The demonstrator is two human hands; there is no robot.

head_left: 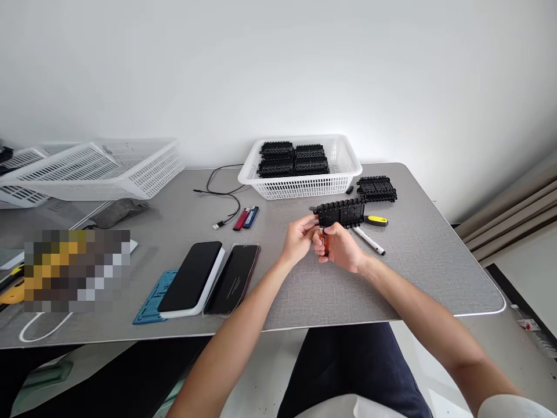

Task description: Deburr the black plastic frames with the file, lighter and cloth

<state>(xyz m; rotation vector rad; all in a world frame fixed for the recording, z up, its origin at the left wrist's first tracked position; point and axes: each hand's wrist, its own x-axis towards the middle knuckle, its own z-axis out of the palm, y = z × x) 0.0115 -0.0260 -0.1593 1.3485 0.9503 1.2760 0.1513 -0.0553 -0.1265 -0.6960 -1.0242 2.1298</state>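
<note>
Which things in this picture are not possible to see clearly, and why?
Head view: the small orange item is mostly covered by the left hand and right hand.
Head view: the shaft of the yellow-handled tool is hidden behind the black part.
Head view: a pixelated patch blurs what lies there; the left white baskets are cut by the edge.

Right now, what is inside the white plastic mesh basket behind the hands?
Stacked black ribbed plastic parts fill the left and middle of the basket; its right end looks bare. Lower layers are covered.
</note>
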